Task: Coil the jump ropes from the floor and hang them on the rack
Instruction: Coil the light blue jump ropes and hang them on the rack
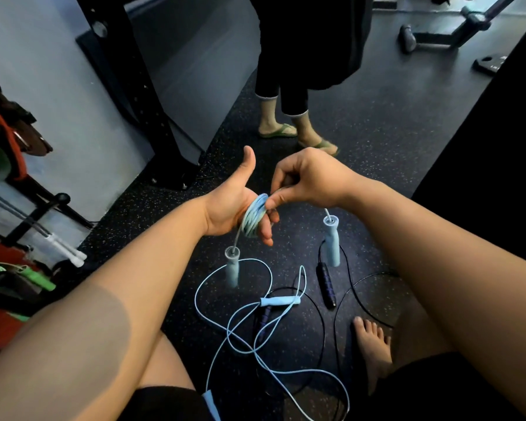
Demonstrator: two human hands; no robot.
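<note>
Blue jump rope is wound in a coil around the straight fingers of the left hand, thumb sticking up. The right hand pinches the rope at the coil. One handle hangs under the left hand, the other handle under the right. A second blue rope and a black rope lie on the floor.

The person's left hand and right hand are bare, and both forearms are uncovered from the wrists to the lower edge of the view. Well behind the left hand, close to the body, one leg of a pair of black fabric shorts ends in a hem across a bare thigh. Behind the right hand the other black leg shows. Below that hand is a bare foot, its toes uncovered.
</note>
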